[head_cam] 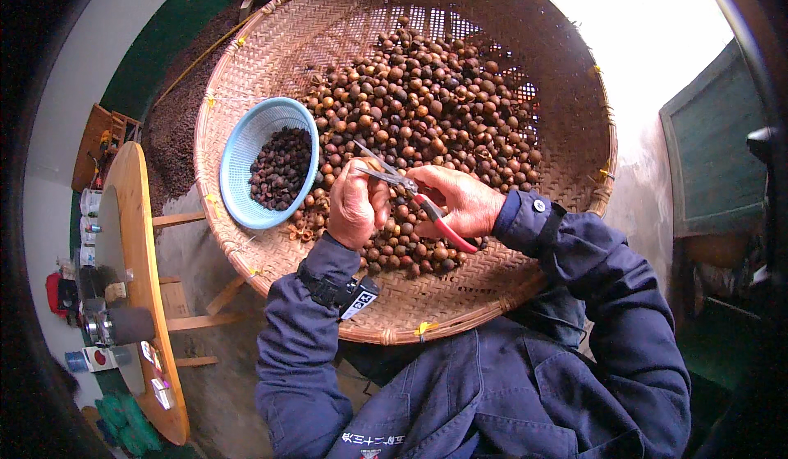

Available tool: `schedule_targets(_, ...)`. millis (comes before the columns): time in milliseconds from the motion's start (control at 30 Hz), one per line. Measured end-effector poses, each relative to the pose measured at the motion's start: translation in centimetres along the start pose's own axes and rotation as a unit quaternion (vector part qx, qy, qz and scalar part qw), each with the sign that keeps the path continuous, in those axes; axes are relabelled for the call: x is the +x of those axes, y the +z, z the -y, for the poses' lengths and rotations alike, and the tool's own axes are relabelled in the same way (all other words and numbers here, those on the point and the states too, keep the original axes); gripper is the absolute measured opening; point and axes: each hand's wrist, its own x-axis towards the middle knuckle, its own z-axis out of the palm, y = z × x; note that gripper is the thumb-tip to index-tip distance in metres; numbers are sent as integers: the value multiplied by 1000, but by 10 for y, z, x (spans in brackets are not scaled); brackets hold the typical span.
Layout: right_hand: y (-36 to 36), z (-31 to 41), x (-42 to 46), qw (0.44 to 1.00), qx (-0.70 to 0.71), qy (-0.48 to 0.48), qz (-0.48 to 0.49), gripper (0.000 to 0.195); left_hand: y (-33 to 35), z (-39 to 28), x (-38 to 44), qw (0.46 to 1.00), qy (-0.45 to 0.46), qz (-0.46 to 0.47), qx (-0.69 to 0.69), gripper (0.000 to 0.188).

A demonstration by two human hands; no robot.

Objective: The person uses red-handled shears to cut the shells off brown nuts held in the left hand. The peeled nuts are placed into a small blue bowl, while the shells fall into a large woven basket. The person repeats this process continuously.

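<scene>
My right hand (462,200) holds small scissors (409,185) by their red handles, blades parted and pointing up and left. The blades lie at the fingertips of my left hand (357,203). That hand pinches a small brown round fruit (369,163), mostly hidden by the fingers. Both hands are above a heap of dry, round brown fruits (425,108) in a wide woven bamboo tray (569,126). Left of my left hand, a light-blue plastic basket (237,151) sits tilted inside the tray. It contains dark, shrivelled seeds or kernels (280,172).
An oval wooden-edged table (148,231) stands at the left, bearing a jar with a dark lid (126,325) and small packets (161,392). Behind the tray's left rim lies a large pile of dark granular material (175,139). A green framed panel (717,151) stands at the right.
</scene>
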Motion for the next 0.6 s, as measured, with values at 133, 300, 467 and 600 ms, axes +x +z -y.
schedule_targets(133, 1, 4, -3, 994, 106, 41, 3, 62, 4, -5, -6, 1000, 6, -4, 4, 54)
schedule_targets(300, 1, 8, -6, 992, 115, 54, 8, 56, 2, -5, -7, 1000, 8, 14, -16, 57)
schedule_targets(467, -2, 5, -6, 991, 113, 69, 26, 52, -4, -8, -3, 1000, -5, 28, 1, 62)
schedule_targets(600, -1, -1, -1, 999, 11, -19, -31, 60, 1, -4, -1, 999, -8, -22, -28, 64)
